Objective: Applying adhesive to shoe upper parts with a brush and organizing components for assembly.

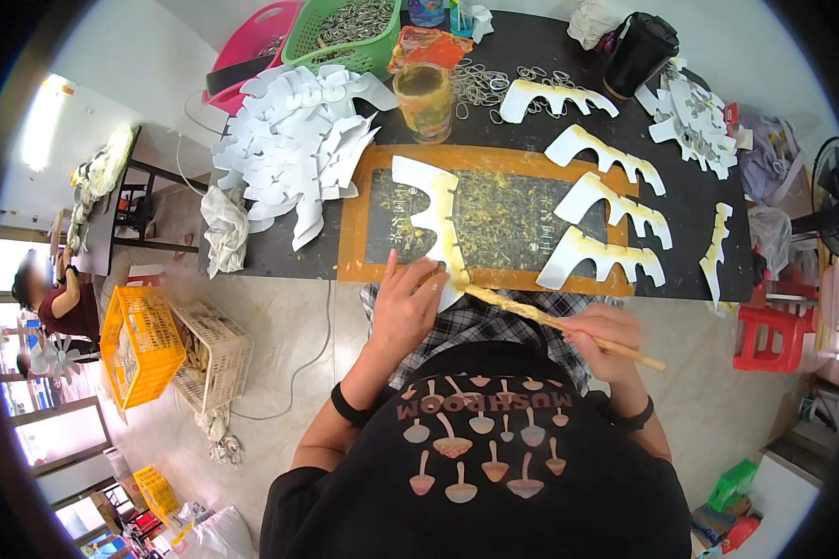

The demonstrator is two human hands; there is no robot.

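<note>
A white card cut-out [445, 212] with a notched edge, smeared with yellowish glue, lies on the left part of a dark board with a brown taped border [354, 244]. My left hand [405, 303] holds its near end at the table's front edge, one finger pointing up. In my right hand [606, 337], slightly blurred, is a wooden glue brush [517, 305]. The brush is caked in yellow glue, and its tip touches the cut-out's near end. Several glued cut-outs [597, 261] lie at the right, some overlapping the board. Behind the board stands a glue-coated cup [423, 102].
A heap of white cut-outs [294, 130] covers the table's left side. Metal rings [480, 86] lie loose at the back, beside a green basket [345, 33] of metal pieces. A black tumbler [639, 56] stands back right. Crates [140, 345] sit on the floor at left; another person works there.
</note>
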